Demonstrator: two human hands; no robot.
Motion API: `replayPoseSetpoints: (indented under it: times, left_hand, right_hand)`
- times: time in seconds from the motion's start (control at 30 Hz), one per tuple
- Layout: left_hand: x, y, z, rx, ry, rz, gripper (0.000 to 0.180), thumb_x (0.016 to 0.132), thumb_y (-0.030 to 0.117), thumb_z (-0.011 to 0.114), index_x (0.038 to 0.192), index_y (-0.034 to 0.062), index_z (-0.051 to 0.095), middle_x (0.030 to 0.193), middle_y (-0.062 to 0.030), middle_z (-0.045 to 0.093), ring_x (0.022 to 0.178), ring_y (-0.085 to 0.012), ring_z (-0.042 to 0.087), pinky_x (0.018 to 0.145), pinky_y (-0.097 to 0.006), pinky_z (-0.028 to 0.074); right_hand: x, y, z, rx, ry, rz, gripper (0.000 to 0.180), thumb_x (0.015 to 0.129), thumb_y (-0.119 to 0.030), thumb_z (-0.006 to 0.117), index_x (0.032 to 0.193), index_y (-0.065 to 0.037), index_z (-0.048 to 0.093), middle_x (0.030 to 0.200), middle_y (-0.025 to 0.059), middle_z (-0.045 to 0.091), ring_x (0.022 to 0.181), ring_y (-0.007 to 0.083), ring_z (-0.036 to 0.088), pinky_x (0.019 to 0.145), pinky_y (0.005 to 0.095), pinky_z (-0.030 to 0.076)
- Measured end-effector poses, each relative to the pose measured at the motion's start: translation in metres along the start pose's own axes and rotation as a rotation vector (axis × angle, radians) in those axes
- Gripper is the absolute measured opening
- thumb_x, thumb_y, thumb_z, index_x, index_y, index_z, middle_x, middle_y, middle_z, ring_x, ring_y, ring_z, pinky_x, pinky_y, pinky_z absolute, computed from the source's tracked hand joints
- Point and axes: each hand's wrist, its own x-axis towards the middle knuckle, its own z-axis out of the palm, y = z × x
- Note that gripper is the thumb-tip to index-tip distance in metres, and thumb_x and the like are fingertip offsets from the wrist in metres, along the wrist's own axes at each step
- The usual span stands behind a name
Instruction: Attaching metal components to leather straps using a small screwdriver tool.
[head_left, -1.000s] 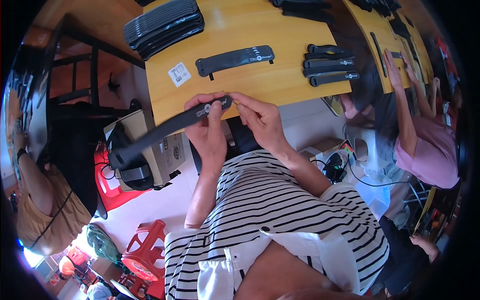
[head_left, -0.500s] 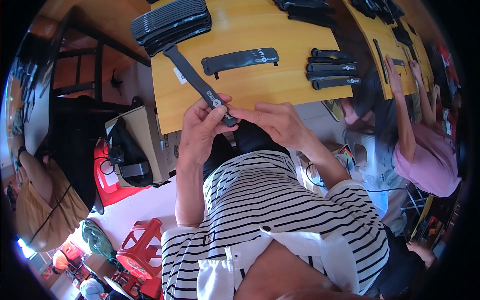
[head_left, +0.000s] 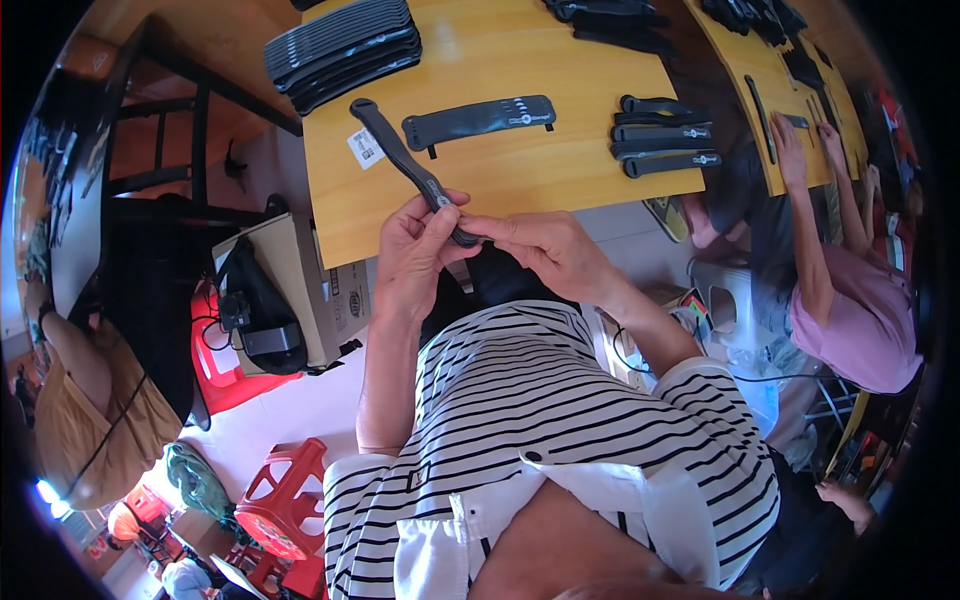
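Observation:
My left hand (head_left: 412,262) is closed around a black storage strap (head_left: 405,162), its thumb pressed on the printed face near the lower end. The strap slants up and left over the table's front edge, its rounded tip with a small hole pointing away from me. At the lower end, my right hand (head_left: 556,250) touches the strap with its fingertips in a pinch; the exact grip there is partly hidden. Just beyond the strap a wider bundle of black straps (head_left: 480,122) lies flat. A white label (head_left: 366,148) with a printed code rests beside the strap's far part.
A tall stack of black straps (head_left: 345,50) stands at the table's far left, and several folded straps (head_left: 664,138) lie on its right side. Below left are a cardboard box (head_left: 310,275) and a red stool (head_left: 283,500). A person in pink (head_left: 855,320) works at another table.
The strap and my left hand have shifted slightly right. More of the white label shows beside the strap. My right hand stays at the strap's lower end.

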Motion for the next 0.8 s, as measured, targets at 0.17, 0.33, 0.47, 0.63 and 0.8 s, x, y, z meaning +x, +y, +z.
replayPoseSetpoints:
  times: [0.17, 0.33, 0.47, 0.63, 0.8]
  left_hand:
    - [0.001, 0.000, 0.000, 0.001, 0.003, -0.021, 0.026, 0.089, 0.016, 0.055, 0.105, -0.0032, 0.053, 0.082, -0.0089, 0.063, 0.069, -0.0139, 0.064, 0.062, -0.022, 0.056]
    - [-0.005, 0.009, 0.006, 0.356, 0.146, -0.073, 0.023, 0.085, 0.018, 0.060, 0.089, -0.0049, 0.060, 0.069, -0.0081, 0.062, 0.059, -0.0123, 0.062, 0.054, -0.021, 0.052]
    - [-0.016, 0.018, 0.017, 0.689, 0.143, 0.039, 0.025, 0.079, 0.019, 0.067, 0.073, -0.0049, 0.064, 0.057, -0.0049, 0.058, 0.050, -0.0081, 0.055, 0.047, -0.020, 0.044]
    - [-0.021, 0.023, 0.018, 0.669, 0.105, 0.019, 0.026, 0.079, 0.020, 0.067, 0.079, -0.0056, 0.063, 0.060, -0.0045, 0.058, 0.051, -0.0079, 0.053, 0.048, -0.021, 0.044]
    - [-0.025, 0.027, 0.014, 0.722, -0.044, 0.062, 0.027, 0.085, 0.020, 0.060, 0.081, -0.0064, 0.061, 0.060, -0.0069, 0.058, 0.054, -0.0087, 0.056, 0.048, -0.022, 0.046]
  right_hand:
    - [-0.003, 0.000, 0.001, 0.380, -0.053, 0.297, 0.036, 0.087, 0.001, 0.046, 0.121, -0.006, 0.054, 0.061, -0.0044, 0.041, 0.054, 0.0056, 0.036, 0.050, 0.0180, 0.032]
    - [-0.001, -0.009, 0.006, 0.199, 0.079, 0.228, 0.028, 0.087, 0.000, 0.049, 0.114, -0.004, 0.058, 0.083, 0.0035, 0.064, 0.073, 0.0073, 0.055, 0.065, 0.0187, 0.043]
    - [-0.003, -0.011, 0.006, 0.213, 0.080, 0.269, 0.027, 0.088, 0.000, 0.049, 0.114, -0.003, 0.058, 0.083, 0.0021, 0.063, 0.072, 0.0072, 0.053, 0.065, 0.0186, 0.043]
    - [-0.005, -0.009, 0.005, 0.602, 0.015, 0.312, 0.028, 0.089, -0.002, 0.048, 0.116, -0.003, 0.057, 0.076, -0.0029, 0.055, 0.063, 0.0047, 0.046, 0.057, 0.0169, 0.039]
    - [-0.006, -0.009, 0.002, 0.713, -0.043, 0.335, 0.030, 0.090, -0.004, 0.047, 0.119, -0.003, 0.054, 0.067, -0.0058, 0.046, 0.056, 0.0017, 0.036, 0.049, 0.0154, 0.029]
